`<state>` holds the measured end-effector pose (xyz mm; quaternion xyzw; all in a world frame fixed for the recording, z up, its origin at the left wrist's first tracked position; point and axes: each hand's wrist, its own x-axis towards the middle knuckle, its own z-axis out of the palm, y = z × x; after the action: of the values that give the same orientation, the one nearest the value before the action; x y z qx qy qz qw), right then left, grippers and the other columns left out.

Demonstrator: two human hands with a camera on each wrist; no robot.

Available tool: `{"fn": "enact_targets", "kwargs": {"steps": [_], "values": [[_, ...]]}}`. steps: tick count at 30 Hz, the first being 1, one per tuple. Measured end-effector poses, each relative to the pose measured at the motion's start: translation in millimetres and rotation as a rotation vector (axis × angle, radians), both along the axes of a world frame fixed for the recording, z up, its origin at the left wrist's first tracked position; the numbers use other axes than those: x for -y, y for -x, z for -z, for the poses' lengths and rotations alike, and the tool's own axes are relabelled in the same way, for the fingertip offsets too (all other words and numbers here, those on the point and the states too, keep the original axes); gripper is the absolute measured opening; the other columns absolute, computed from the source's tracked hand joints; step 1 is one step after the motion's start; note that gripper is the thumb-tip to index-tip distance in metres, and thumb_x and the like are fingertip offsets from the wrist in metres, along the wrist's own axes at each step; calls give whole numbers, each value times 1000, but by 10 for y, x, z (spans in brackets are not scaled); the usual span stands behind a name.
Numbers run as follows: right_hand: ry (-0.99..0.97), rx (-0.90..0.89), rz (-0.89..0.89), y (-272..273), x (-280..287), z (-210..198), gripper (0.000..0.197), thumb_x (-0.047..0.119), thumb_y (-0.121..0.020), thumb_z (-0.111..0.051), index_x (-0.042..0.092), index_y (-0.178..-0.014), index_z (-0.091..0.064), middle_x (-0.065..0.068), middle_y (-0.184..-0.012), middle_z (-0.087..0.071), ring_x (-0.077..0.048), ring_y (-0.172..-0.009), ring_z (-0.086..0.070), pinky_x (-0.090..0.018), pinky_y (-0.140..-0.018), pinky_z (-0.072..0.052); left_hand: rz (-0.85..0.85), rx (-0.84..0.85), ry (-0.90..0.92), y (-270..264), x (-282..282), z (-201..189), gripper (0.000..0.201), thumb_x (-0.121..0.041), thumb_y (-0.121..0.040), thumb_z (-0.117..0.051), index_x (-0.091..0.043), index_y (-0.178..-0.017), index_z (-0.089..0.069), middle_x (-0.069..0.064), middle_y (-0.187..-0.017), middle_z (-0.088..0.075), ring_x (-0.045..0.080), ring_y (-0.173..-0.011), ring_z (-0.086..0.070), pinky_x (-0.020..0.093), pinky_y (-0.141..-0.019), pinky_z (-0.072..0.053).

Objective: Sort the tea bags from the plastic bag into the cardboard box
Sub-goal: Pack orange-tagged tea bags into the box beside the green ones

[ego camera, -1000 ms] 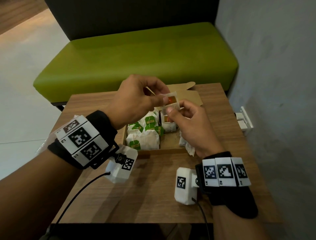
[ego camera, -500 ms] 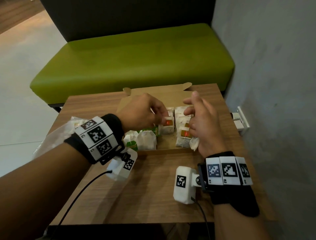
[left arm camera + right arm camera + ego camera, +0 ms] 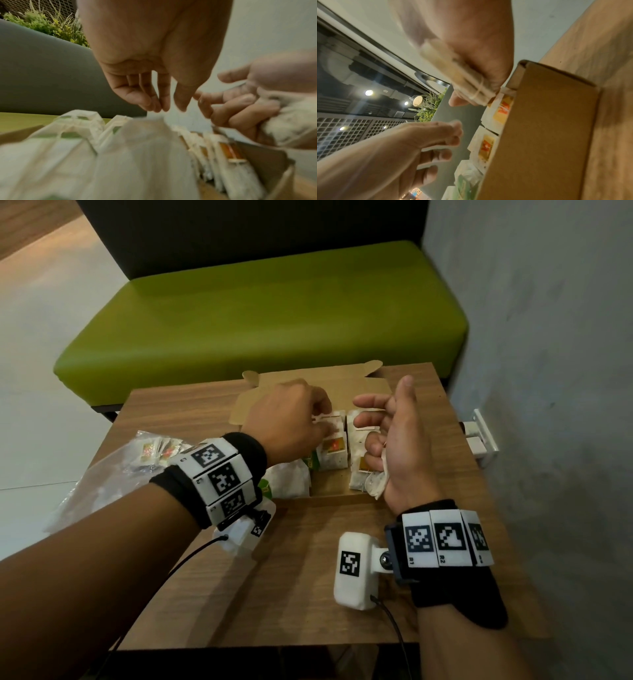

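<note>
The open cardboard box [image 3: 342, 497] sits at the table's far side. It holds green-tagged tea bags [image 3: 291, 481] on the left and red-tagged tea bags [image 3: 359, 467] on the right. My left hand [image 3: 323, 419] is over the box and pinches the top of an upright red-tagged tea bag [image 3: 334, 450] in the middle row. In the left wrist view its fingertips [image 3: 159, 108] point down onto that bag's top edge. My right hand [image 3: 380, 419] hovers over the right side of the box. Its ring and little fingers clamp a bundle of tea bags [image 3: 375, 484] against the palm, index finger and thumb extended. The plastic bag [image 3: 113, 474] lies at the left.
A green bench [image 3: 267, 313] stands just behind the wooden table [image 3: 308, 577]. A grey wall [image 3: 548, 371] with a white bracket [image 3: 479, 436] runs close along the right. The box lid [image 3: 308, 385] lies open towards the bench. Wrist camera cables trail over the near table edge.
The red-tagged tea bag, held up by both hands a second ago, has come down into the box with my left hand. My right hand let go of it and drew right.
</note>
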<state>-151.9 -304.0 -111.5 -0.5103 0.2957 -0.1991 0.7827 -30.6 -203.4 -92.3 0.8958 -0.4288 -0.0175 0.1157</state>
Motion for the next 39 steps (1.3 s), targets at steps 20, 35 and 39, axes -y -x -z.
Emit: {"fn": "enact_targets", "kwargs": {"steps": [20, 35, 39], "values": [[-172, 244, 29, -38, -15, 1, 58, 61, -101, -31, 17, -108, -69, -8, -108, -60, -23, -96, -50, -36, -77, -46, 222, -283, 247, 483, -113, -123, 21, -31, -83, -76, -18, -96, -64, -10, -79, -68, 2, -71, -65, 22, -65, -53], [4, 239, -35, -29, -41, -1, 34, -20, -90, -53, 11, -101, -63, -11, -108, -61, -18, -97, -65, -35, -86, -60, -136, -707, 632, 178, -196, -410, 7, -8, -93, -64, -14, -94, -64, 14, -95, -70, 21, -76, -72, 32, -61, -60], [57, 165, -161, -16, -71, 9, 25, -9, -91, -62, 14, -101, -65, -9, -99, -66, -20, -88, -66, -31, -73, -61, -140, -707, 711, 92, -230, -428, 7, -14, -95, -64, -17, -89, -65, 7, -84, -73, 16, -72, -70, 31, -59, -58]]}}
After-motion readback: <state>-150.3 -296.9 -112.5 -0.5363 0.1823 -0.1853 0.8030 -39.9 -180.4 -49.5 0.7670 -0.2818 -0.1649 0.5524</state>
